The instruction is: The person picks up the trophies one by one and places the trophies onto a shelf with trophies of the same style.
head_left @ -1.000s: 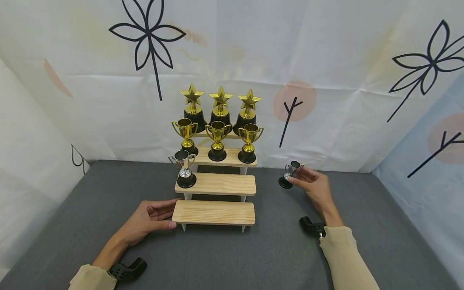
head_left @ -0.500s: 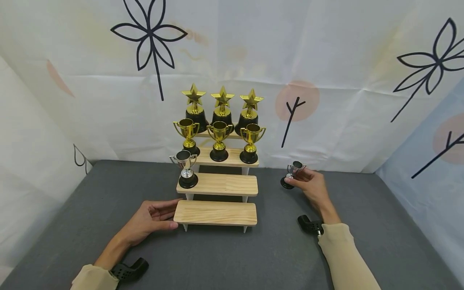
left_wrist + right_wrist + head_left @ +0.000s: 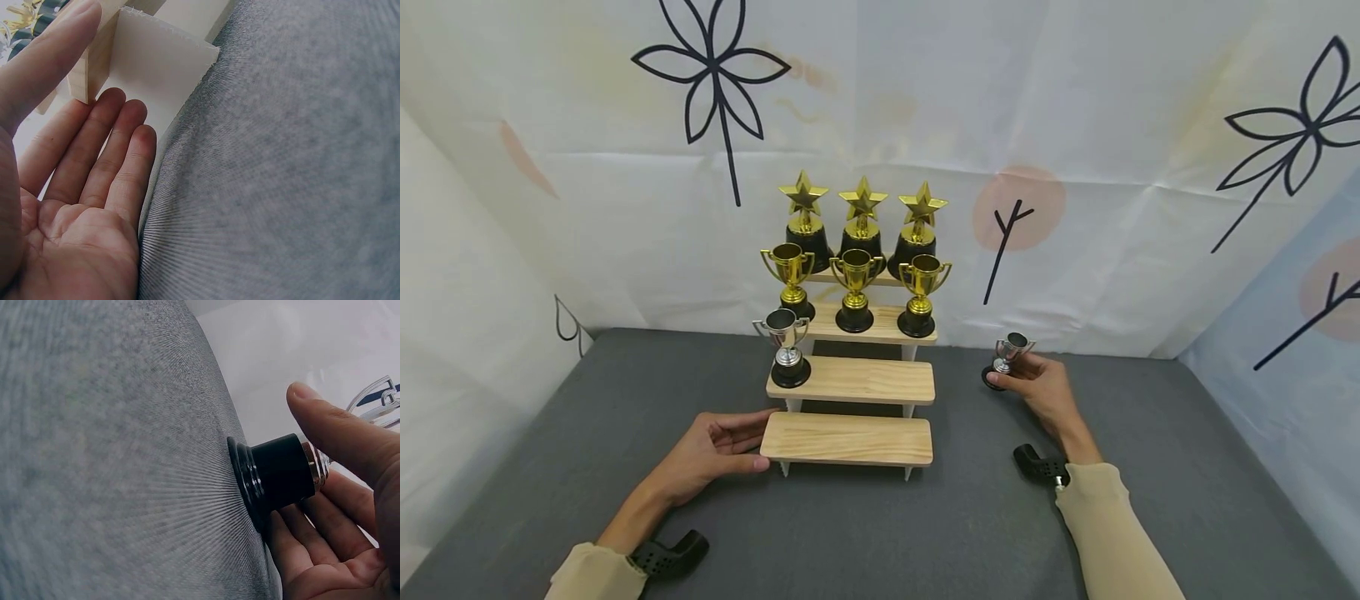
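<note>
In the head view my right hand (image 3: 1047, 390) is around a small silver trophy cup (image 3: 1013, 343) on the grey table, right of a stepped wooden stand. The right wrist view shows its black base (image 3: 281, 472) flat on the cloth, the thumb extended apart from it and the fingers straight behind. My left hand (image 3: 711, 454) lies at the left end of the stand's lowest step (image 3: 846, 439), fingers straight. Its fingertips are right at the white support (image 3: 159, 59) in the left wrist view. Another silver trophy cup (image 3: 787, 337) stands at the left of the second step.
Three gold trophy cups (image 3: 854, 279) line the third step. Three gold star trophies (image 3: 862, 212) stand on the top step behind them. A white printed cloth (image 3: 1097, 250) hangs behind the grey table (image 3: 970, 517).
My right thumb has slid down from the silver cup's stem to in front of its base. The whole head view has shifted slightly; the left hand stays at the stand.
</note>
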{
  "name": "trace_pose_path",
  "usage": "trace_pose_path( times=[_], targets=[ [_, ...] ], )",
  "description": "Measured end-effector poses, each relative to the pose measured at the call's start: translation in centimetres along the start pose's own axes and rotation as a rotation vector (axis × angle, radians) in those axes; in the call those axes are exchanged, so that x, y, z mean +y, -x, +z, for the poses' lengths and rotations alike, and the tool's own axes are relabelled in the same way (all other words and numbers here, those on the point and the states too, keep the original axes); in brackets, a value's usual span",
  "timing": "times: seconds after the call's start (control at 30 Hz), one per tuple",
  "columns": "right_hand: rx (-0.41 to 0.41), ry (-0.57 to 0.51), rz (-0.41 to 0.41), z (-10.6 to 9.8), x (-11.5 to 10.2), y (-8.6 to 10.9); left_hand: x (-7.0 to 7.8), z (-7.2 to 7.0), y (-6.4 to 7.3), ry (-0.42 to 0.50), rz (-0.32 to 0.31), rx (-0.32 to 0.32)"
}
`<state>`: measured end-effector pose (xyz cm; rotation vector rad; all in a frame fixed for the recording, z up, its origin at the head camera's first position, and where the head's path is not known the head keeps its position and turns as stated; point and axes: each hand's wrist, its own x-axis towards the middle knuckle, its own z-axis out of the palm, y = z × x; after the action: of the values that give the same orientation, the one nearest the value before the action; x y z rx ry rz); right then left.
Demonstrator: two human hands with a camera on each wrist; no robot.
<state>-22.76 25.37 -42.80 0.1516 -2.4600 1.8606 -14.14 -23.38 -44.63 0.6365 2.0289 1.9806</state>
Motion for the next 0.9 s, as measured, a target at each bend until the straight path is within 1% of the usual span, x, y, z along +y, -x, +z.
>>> trace_pose_path(
  times=[0.2, 0.43, 0.9],
  targets=[
    [-0.006, 0.020, -0.018, 0.11, 0.20, -0.05, -0.15, -0.09, 0.03, -0.002, 0.000, 0.000],
    [0.004, 0.110, -0.030, 0.12, 0.44, -0.11, -0.16, -0.07, 0.00, -0.004, -0.007, 0.005],
    [0.059, 0.182, -0.053, 0.31, 0.62, -0.20, -0.05, -0.04, 0.02, -0.008, -0.016, 0.009]
  ],
)
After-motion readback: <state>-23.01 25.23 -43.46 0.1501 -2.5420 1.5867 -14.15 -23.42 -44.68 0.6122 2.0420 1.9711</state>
